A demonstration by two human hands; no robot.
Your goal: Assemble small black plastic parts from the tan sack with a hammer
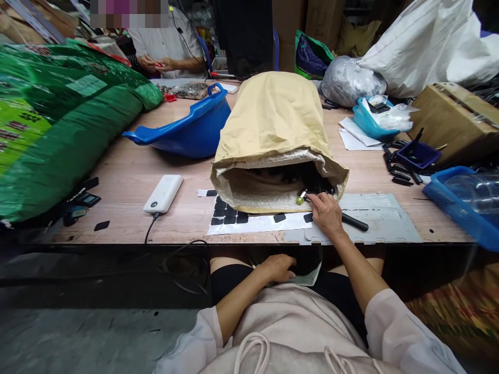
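My right hand (326, 214) is closed at the mouth of a tan woven sack (278, 111), its fingers pinching a small piece with a silver and yellow-green end (301, 197). A black rod (354, 222) sticks out on the other side of this hand; whether the two are joined is hidden. Black items (319, 179) lie inside the sack. Low over my lap, my left hand (277, 267) has its thumb and fingers apart, beside a dark bag with a grey edge (312, 278). A white sheet of black square stickers (265, 223) lies under the sack's front edge.
A white power bank (163, 193) with a cable and a tilted blue basin (195, 130) are on the left, beside a large green sack (78, 119). Blue tray (468, 202), cardboard box (448, 119) and black pieces (401, 174) stand right. A person (167, 47) works opposite.
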